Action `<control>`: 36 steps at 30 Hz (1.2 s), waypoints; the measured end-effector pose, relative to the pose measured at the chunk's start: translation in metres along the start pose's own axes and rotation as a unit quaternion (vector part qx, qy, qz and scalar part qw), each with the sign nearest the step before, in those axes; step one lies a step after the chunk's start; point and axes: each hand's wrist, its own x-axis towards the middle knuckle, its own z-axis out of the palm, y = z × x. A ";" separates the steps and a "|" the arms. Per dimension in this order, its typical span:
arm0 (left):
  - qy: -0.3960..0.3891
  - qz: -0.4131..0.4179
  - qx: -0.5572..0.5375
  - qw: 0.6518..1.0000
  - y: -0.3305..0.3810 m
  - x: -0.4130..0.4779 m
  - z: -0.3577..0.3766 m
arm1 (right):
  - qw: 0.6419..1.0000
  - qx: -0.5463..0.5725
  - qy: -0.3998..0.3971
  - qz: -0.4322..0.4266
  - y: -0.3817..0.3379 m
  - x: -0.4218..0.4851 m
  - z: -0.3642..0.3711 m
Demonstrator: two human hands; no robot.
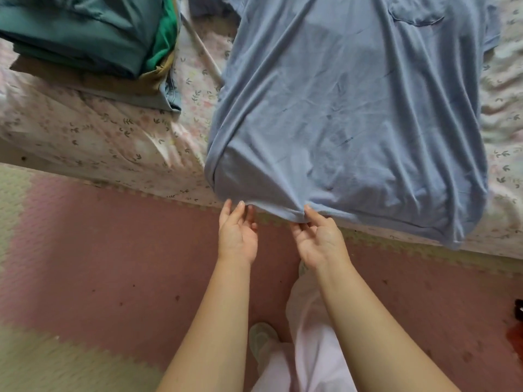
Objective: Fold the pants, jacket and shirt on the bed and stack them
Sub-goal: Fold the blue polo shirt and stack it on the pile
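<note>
The blue shirt (353, 108) lies flat on the bed (113, 137), front side up, with its hem hanging a little over the near edge of the mattress. Its collar and shoulders are cut off by the top of the picture; only a chest pocket (416, 12) and part of one sleeve can be seen there. What is under the shirt is hidden.

The right hand (321, 244) is palm up, and its thumb and fingers (300, 231) pinch a small bunch of the hem near the middle. The left hand (237, 239) is also palm up just beside it, its fingers (239, 213) nearly straight and loose, with the tips at the hem edge; if they really touch the cloth I cannot tell. It holds nothing.

At the far left of the bed is a stack of folded clothes (85, 32), teal on top with green and tan layers under it. The frame cuts it at the top and left, so which garments these are is not clear.

Between the stack and the shirt there is a free strip of flowered sheet. In front of the bed the pink and cream floor mat (113, 250) is open on both sides of the person's legs. A small dark thing (519, 306) at the right border is too much cut off to name
</note>
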 end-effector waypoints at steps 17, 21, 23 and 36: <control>0.117 0.190 0.423 0.878 0.051 -0.062 -0.017 | 0.927 -0.371 0.039 -0.043 -0.034 -0.051 -0.013; 0.028 0.239 0.552 0.798 0.061 -0.086 0.041 | 0.894 -0.429 0.018 -0.127 -0.092 -0.061 0.005; 0.008 0.256 0.581 0.773 0.065 -0.096 0.075 | 0.871 -0.464 0.015 -0.160 -0.125 -0.063 0.016; 0.027 0.274 0.619 0.735 0.111 -0.067 0.181 | 0.769 -0.575 -0.045 -0.275 -0.230 -0.034 0.082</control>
